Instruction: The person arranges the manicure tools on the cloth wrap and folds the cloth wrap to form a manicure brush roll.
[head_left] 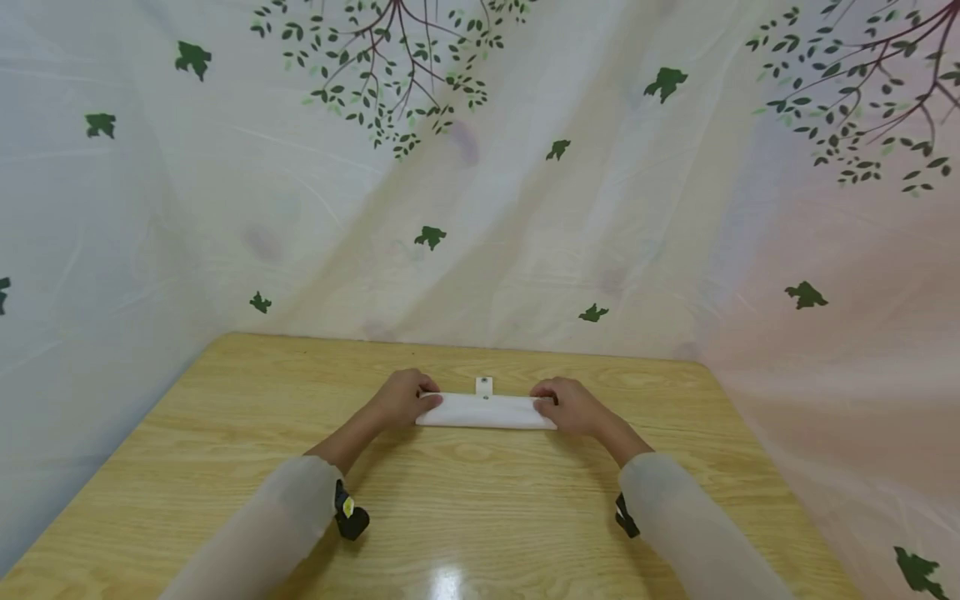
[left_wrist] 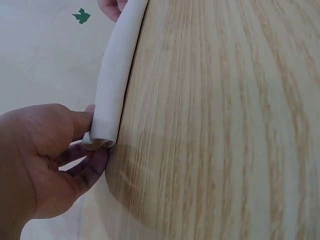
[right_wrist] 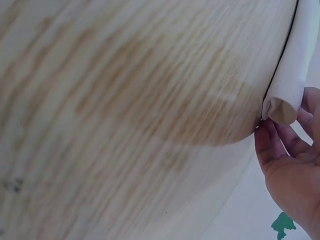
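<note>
A white sheet-like item, rolled up into a flattened tube, lies crosswise on the table; I call it the white roll point(head_left: 486, 411). From the middle of its far side sticks out a short white tab point(head_left: 483, 386) with a small round metal snap. My left hand point(head_left: 405, 398) holds the roll's left end, thumb on the near side and fingers behind. At the other end, my right hand point(head_left: 573, 406) grips it in the same way. The wrist views show the roll's open ends point(left_wrist: 100, 143), with layers curled inside. What the layers enclose is hidden.
The wood-grain table point(head_left: 480, 517) reaches back to a pale curtain point(head_left: 480, 275) printed with green leaves and branches. More of this cloth hangs at the left and right sides. Small black devices point(head_left: 351, 517) sit at both wrists, by the pale sleeves point(head_left: 262, 517).
</note>
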